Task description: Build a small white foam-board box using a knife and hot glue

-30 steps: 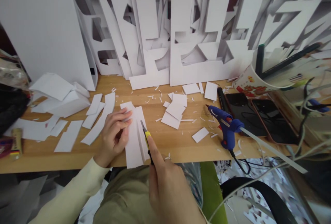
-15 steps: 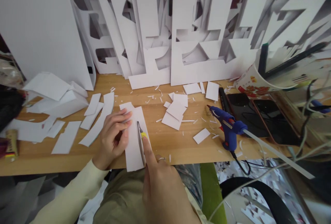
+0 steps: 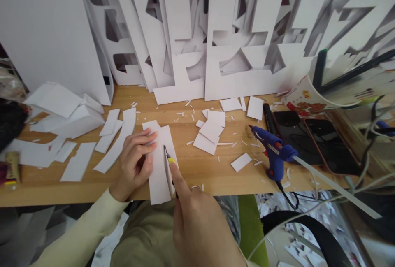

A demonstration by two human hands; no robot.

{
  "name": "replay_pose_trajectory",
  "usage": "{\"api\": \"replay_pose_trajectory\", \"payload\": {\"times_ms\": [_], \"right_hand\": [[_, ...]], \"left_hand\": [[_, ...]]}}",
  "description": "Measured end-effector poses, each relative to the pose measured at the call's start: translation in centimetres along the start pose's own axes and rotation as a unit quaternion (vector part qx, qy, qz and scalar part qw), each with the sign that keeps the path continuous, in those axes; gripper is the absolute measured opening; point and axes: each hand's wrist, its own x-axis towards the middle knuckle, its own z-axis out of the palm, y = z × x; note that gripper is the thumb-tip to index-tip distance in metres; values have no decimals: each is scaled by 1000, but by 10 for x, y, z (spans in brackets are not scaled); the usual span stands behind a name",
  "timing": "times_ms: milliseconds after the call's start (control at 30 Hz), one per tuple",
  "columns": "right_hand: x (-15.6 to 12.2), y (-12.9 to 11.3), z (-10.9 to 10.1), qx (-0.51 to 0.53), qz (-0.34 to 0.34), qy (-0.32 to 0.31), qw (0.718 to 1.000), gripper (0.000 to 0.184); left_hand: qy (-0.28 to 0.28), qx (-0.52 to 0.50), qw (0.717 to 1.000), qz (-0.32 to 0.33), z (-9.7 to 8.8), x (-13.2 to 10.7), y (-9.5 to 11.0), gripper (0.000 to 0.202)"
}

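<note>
My left hand [image 3: 136,158] presses its bent fingertips and thumb on a long white board strip [image 3: 159,184], holding it flat at the table's front edge. A second white strip [image 3: 169,137] shows along its right side, partly underneath. In my right hand [image 3: 197,213] is a craft knife [image 3: 170,160] with a yellow part near the blade. My index finger lies along the knife, and its blade tip touches the board near the long strip's right edge. Most of the handle is hidden by my hand.
White offcuts [image 3: 211,131] lie right of the strips, more pieces [image 3: 78,162] left. A blue glue gun [image 3: 274,147] with trailing cord rests beside two phones [image 3: 331,143]. A paper cup [image 3: 308,98] holds pens. Tall cut-out white boards [image 3: 240,80] line the back.
The view has shifted slightly. My right hand and the knife have moved very little, a touch toward the lower right; the left hand stays on the strip.
</note>
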Motion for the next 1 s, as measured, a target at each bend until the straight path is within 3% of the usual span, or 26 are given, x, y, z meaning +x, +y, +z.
{"api": "replay_pose_trajectory", "payload": {"times_ms": [833,1000], "right_hand": [[-16,-1,-10,-30,24,-120,992,110],[-23,13,13,13,-9,-64,998,108]], "left_hand": [[-3,9,1000,-1,0,0,-1,19],[1,12,1000,0,0,0,0,18]]}}
